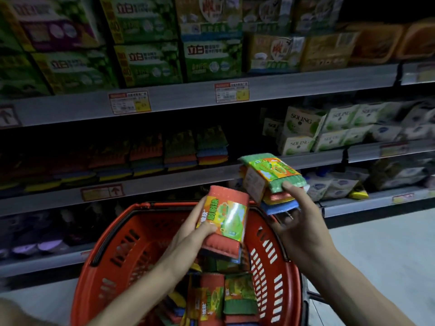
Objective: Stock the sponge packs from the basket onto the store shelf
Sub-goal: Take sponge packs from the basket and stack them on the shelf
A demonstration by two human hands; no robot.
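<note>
Now | L hand (187, 232) grips red pack (226, 217) | R hand (303, 222) grips green pack (270, 175) | over basket (153, 220)

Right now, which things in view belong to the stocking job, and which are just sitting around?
Job: left hand gripping orange-topped sponge pack; right hand gripping green-topped sponge pack; red basket holding more packs; shelf row of matching sponge stacks.
Not the job: green boxes on the top shelf; white SOLING packs; price tags.

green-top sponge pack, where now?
Head view, right of centre: the right hand holds the green-top sponge pack above the right rim of the red basket.
</note>
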